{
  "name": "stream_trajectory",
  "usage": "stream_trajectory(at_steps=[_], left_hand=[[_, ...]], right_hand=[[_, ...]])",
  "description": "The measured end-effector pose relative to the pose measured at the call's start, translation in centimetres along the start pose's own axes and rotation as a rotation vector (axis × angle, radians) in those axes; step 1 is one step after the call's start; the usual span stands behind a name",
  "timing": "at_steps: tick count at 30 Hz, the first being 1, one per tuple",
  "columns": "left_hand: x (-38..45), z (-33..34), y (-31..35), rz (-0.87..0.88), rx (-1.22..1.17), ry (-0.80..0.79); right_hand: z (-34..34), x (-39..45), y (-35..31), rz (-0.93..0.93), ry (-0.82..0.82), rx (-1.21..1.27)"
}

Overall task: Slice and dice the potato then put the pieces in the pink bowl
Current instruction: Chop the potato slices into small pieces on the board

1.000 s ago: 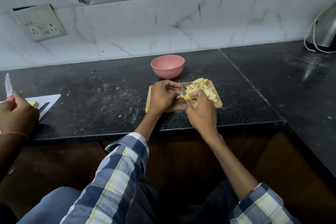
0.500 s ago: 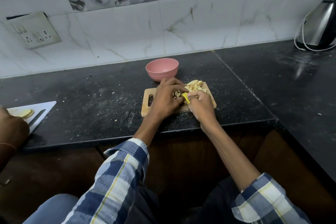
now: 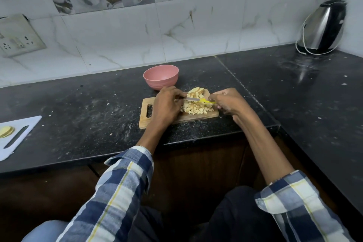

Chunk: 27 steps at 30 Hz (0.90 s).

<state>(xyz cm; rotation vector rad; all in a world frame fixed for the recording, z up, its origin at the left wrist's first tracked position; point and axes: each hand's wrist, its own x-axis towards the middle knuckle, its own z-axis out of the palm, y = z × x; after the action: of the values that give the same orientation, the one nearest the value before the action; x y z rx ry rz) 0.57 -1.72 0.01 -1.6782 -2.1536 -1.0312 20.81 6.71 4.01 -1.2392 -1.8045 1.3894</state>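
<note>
Right hand (image 3: 228,102) has swung right, now gripping yellow-handled knife (image 3: 198,100) flat over diced potato (image 3: 196,107) on wooden board (image 3: 176,119); left hand (image 3: 167,104) pinches blade tip; sweep slowly toward far pink bowl (image 3: 161,76)

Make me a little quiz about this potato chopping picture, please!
1. True or false: the pink bowl already holds potato pieces.
2. Which hand holds the yellow knife? A) left B) right
3. Fill in: the diced potato lies on the wooden ___.

Key: 1 false, the bowl looks empty. 2 B. 3 cutting board.
</note>
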Motion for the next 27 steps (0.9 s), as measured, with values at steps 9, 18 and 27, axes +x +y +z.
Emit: stream_trajectory(at_steps=[9, 18, 27], left_hand=[[-0.2, -0.2, 0.5, -0.068, -0.129, 0.035], [0.5, -0.2, 0.8, -0.067, -0.249, 0.046], [5.1, 1.6, 1.1, -0.150, -0.229, -0.078]], right_hand=[[-1.1, 2.1, 1.8, -0.115, 0.184, 0.165], [3.8, 7.7, -0.4, -0.280, 0.263, 0.238], [4.0, 11.5, 2.0, -0.481, 0.418, -0.251]])
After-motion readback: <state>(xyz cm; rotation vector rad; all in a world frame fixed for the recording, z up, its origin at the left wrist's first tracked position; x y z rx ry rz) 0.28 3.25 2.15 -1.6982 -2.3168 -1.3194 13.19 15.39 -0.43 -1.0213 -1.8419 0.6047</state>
